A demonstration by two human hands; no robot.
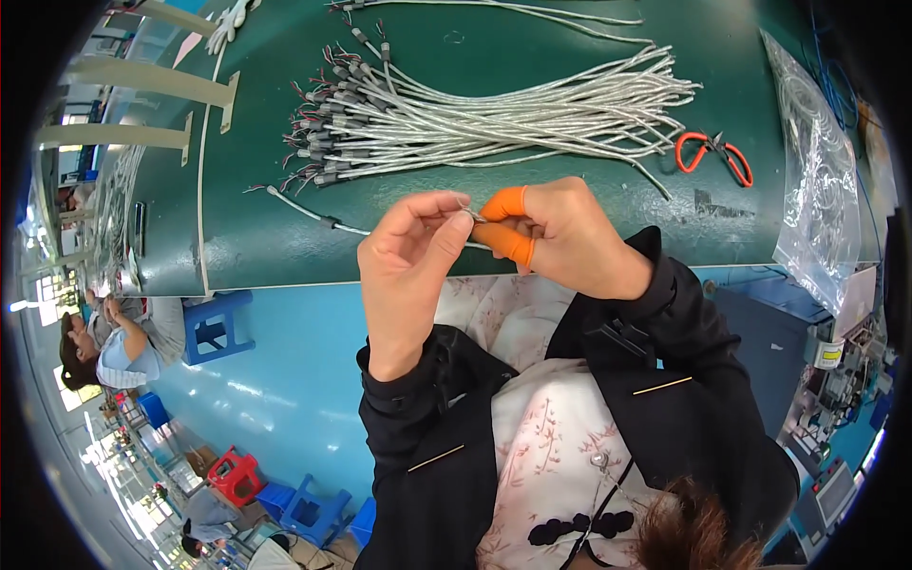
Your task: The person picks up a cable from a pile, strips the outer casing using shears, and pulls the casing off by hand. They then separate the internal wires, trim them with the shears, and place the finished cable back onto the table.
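Over the table's near edge my two hands meet, fingertips pinched together. My left hand (408, 252) is bare and closed on the tip of a silvery cable. My right hand (584, 242) wears orange finger cots (503, 203) on its thumb and forefinger, which close on the same tip. The cable (302, 207) passes behind my left hand and lies leftward on the table, with a dark sleeve and thin loose wires at its far-left end. Fine strands show between the fingertips; their detail is too small to make out.
A large bundle of silvery cables (513, 119) with grey connectors lies across the green table (589, 218). Right of it are red-handled cutters (712, 157) and a clear plastic bag (817, 171). Metal brackets (228, 103) stand at left. Other people sit farther left, near blue stools (217, 328).
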